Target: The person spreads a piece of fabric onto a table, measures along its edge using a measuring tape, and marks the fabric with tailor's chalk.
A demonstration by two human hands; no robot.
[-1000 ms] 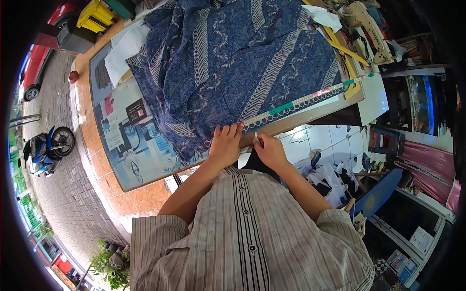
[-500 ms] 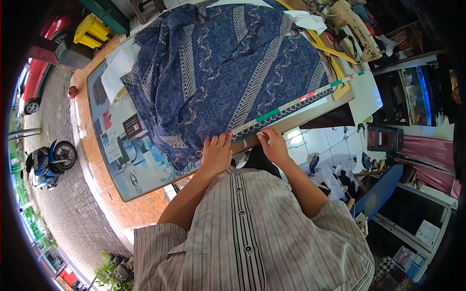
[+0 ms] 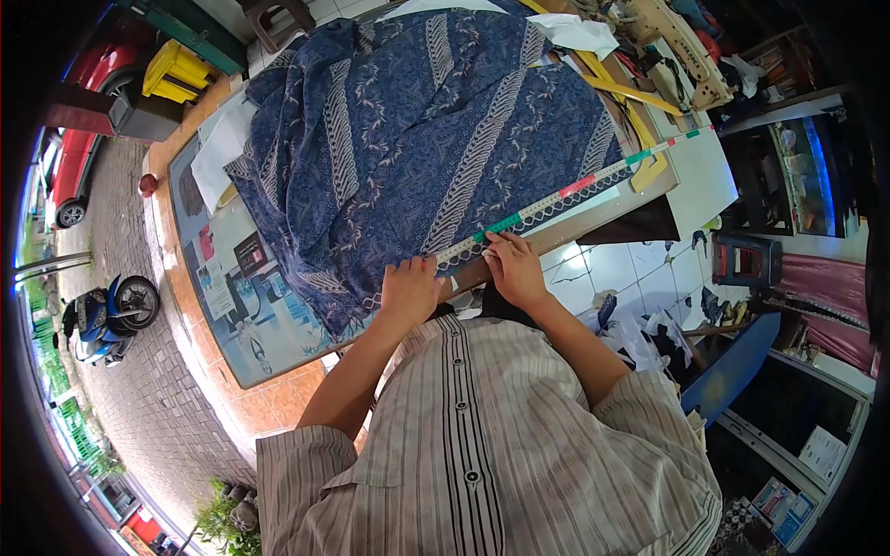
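Note:
A blue patterned batik cloth (image 3: 399, 157) with pale diagonal bands is spread over a table, bunched in folds on its left side. Along its near edge runs a tape measure (image 3: 545, 201) with white, green and red sections. At the tape's near end, my left hand (image 3: 408, 292) presses down on cloth and tape, its fingers closed on the tape's red tip. My right hand (image 3: 515, 271) lies further along, its fingers bent over the tape close to a green section. The fingertips of both hands are partly hidden.
The table (image 3: 269, 347) has papers under its surface. Yellow rulers (image 3: 640, 130) and a white cloth piece (image 3: 579, 34) lie at the far right. A dark stool (image 3: 744, 259) stands to the right; a motorbike (image 3: 107, 315) is outside on the left.
My right hand has moved from the table edge up and slightly left onto the tape near the green section. My left hand stays at the tape's end. The view has shifted slightly.

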